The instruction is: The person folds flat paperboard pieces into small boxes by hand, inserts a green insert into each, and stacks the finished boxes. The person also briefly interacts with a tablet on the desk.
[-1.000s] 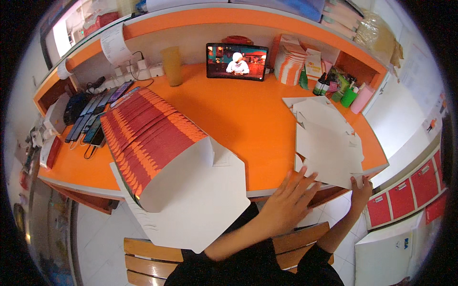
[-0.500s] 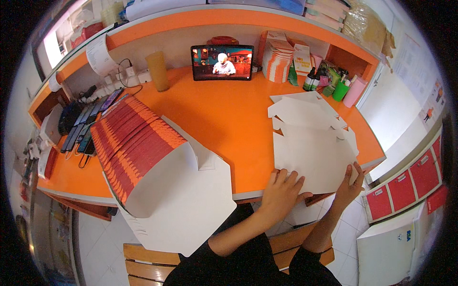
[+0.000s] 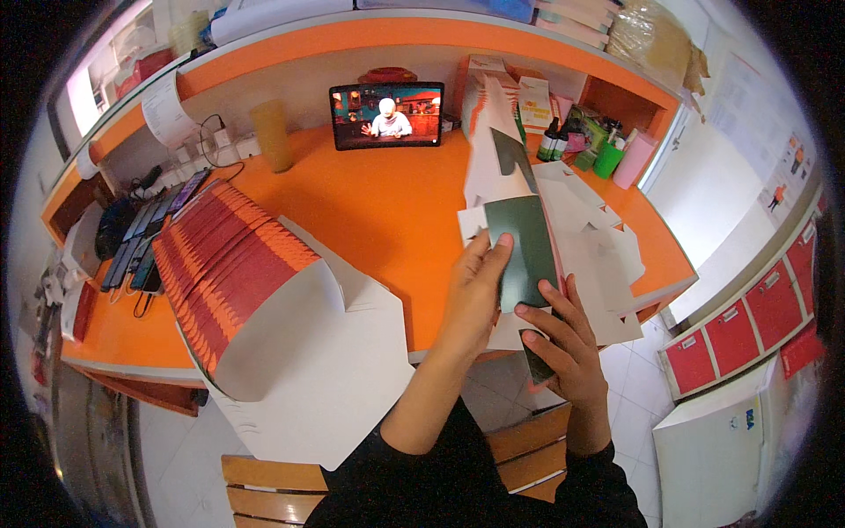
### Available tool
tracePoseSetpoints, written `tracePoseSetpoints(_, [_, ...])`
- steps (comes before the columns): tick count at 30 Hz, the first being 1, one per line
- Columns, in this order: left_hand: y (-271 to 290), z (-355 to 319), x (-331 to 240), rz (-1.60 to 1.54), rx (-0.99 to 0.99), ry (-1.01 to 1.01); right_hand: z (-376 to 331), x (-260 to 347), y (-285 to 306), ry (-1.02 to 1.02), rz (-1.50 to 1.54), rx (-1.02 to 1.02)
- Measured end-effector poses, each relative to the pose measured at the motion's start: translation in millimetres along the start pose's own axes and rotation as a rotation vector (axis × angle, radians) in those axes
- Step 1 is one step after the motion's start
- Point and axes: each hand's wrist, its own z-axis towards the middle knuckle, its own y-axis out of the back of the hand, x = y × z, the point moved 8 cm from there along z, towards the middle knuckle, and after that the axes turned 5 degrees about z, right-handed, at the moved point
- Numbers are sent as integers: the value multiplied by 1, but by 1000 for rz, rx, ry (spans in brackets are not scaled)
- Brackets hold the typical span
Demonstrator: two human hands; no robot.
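Observation:
I hold one flat cardboard box blank (image 3: 521, 238) upright over the desk's front edge; it shows a dark green face and white flaps. My left hand (image 3: 475, 295) grips its left edge with the thumb on the green face. My right hand (image 3: 563, 339) holds its lower right part, fingers spread on the green panel. Under and behind it lies a pile of white flat blanks (image 3: 607, 255) on the orange desk (image 3: 387, 211).
A long fanned row of red and orange blanks (image 3: 224, 264) fills the desk's left side and overhangs the front. A tablet (image 3: 387, 114) plays at the back. Bottles and cups (image 3: 598, 150) stand back right, phones (image 3: 141, 238) far left, a wooden chair (image 3: 264, 484) below.
Both hands were at the near edge of the white pile lying flat; now one blank is lifted and raised upright, its green face toward me.

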Motion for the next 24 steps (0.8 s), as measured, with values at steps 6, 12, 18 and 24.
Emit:
tracePoseSetpoints(6, [-22, -8, 0, -334, 73, 15, 15, -12, 28, -148, -203, -76])
tracePoseSetpoints(12, [-46, -33, -6, 195, 84, -142, 24, -15, 35, -275, -348, -229])
tracePoseSetpoints(18, [-72, -43, -16, 323, 139, -445, 17, -24, 37, -519, -27, -576])
tracePoseSetpoints(24, [-65, -47, -50, 843, 114, -528, -3, -64, 69, -518, 531, -786])
